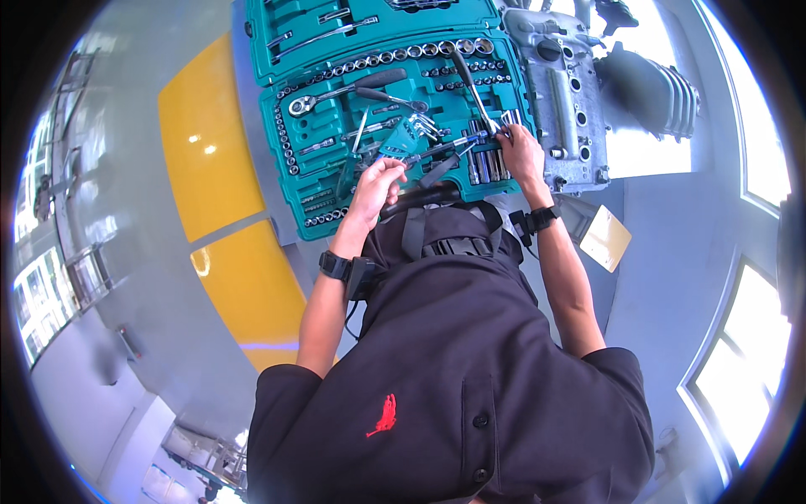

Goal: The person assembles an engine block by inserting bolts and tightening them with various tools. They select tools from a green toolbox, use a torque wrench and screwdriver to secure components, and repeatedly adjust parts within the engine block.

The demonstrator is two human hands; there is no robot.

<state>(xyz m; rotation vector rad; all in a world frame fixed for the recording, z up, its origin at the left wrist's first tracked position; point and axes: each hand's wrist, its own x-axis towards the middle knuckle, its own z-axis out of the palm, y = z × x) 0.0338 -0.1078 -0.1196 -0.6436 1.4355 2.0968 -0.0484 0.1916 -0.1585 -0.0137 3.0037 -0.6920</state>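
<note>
My left hand [375, 193] is closed, its thumb and fingers pinched at the near-left end of a slim extension bar [449, 146]. My right hand [522, 154] closes around the head of a ratchet wrench [473, 91], where the bar's other end meets it. The ratchet's dark handle points away from me. Both hands are over an open green socket set case [290, 189]. Beneath the right hand several long sockets [485, 166] lie in their slots. A green hex key holder [398, 141] rests beside the left fingertips. The fingers partly hide both grips.
Two more ratchets [344, 92] lie in the case, below a curved row of sockets [411, 52]. The lid [369, 38] is open at the far side. To the right sits a metal engine cover [571, 101]. Yellow panels [214, 143] are at the left.
</note>
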